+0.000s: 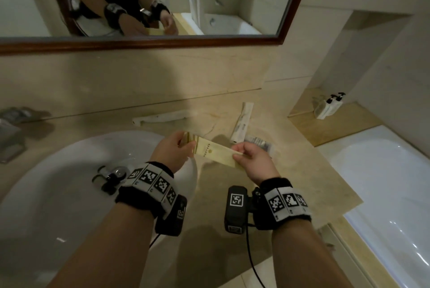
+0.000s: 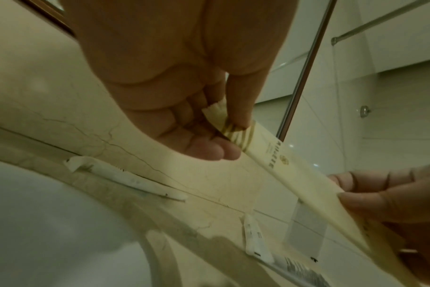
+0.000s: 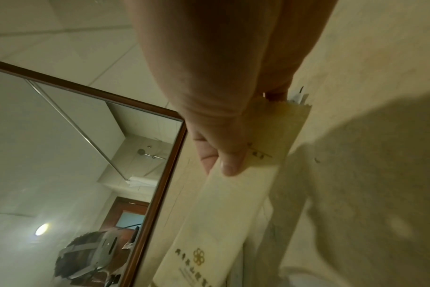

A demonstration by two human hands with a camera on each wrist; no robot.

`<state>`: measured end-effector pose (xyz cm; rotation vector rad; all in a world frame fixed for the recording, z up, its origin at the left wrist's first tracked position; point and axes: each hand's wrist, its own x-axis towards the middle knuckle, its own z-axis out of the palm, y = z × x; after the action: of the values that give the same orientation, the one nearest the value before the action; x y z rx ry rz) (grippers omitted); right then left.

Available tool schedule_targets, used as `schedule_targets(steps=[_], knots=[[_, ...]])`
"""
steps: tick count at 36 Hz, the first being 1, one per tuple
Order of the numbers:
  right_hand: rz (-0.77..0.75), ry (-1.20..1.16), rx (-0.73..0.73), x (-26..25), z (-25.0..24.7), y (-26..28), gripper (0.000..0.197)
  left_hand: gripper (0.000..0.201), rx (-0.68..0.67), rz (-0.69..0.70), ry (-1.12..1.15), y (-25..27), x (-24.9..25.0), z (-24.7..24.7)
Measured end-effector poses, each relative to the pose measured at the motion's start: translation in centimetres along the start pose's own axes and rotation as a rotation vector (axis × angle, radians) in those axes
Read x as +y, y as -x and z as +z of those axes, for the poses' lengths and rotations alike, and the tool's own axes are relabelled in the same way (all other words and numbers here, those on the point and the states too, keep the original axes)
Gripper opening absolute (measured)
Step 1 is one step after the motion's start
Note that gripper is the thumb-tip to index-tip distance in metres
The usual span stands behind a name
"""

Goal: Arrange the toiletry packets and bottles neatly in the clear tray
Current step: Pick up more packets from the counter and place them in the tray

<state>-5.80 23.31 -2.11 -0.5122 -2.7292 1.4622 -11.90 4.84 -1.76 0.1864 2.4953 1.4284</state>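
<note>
A beige marble counter (image 1: 232, 194) runs between a white sink (image 1: 58, 183) at its left edge and a white bathtub (image 1: 384, 183) past its right edge. Above the sink's right rim, the left hand (image 1: 173, 150) and right hand (image 1: 253, 159) each pinch one end of a long cream packet (image 1: 216, 151) with gold print, held clear of the counter. Two white packets (image 1: 160, 117) (image 1: 242, 125) lie toward the counter's back edge; a small clear-wrapped packet (image 1: 259, 142) lies just beyond the right hand.
</note>
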Motion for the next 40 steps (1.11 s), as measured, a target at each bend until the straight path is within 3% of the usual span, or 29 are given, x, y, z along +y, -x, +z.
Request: schedule_targets(steps=[5, 10, 14, 22, 26, 29, 31, 33, 36, 40], knots=[[0.027, -0.023, 0.031, -1.9, 1.9, 0.2, 0.007, 0.008, 0.087, -0.013, 0.129, 1.0, -0.5, -2.9], [0.112, -0.064, 0.023, -4.2, 4.3, 0.9, 0.028, 0.014, 0.155, -0.039, 0.152, 2.1, -2.1, -6.7], [0.124, -0.08, 0.031, -6.3, 6.8, 1.9, 0.029, 0.012, 0.194, -0.037, 0.171, 3.2, -3.4, -9.4], [0.076, -0.078, -0.054, -9.9, 11.2, 3.6, 0.025, 0.018, 0.211, -0.091, 0.212, 6.1, -5.8, -15.1], [0.068, -0.047, -0.097, -11.8, 13.9, 4.7, 0.005, 0.023, 0.221, -0.138, 0.211, 7.8, -7.3, -18.1], [0.055, -0.03, -0.136, -13.3, 16.2, 5.3, 0.011, 0.024, 0.255, -0.16, 0.214, 9.1, -8.5, -20.4], [0.052, -0.038, -0.164, -14.4, 17.7, 5.9, 0.004, 0.026, 0.289, -0.174, 0.238, 10.1, -9.5, -22.0], [0.031, -0.037, -0.188, -15.3, 19.3, 6.5, 0.005, 0.012, 0.314, -0.182, 0.241, 11.1, -10.5, -23.4], [0.015, -0.032, -0.222, -16.4, 21.7, 7.4, 0.005, 0.008, 0.337, -0.202, 0.241, 12.6, -12.0, -25.3], [0.001, -0.04, -0.277, -17.8, 24.8, 8.4, 0.003, 0.025, 0.382, -0.225, 0.249, 14.3, -14.4, -27.7]])
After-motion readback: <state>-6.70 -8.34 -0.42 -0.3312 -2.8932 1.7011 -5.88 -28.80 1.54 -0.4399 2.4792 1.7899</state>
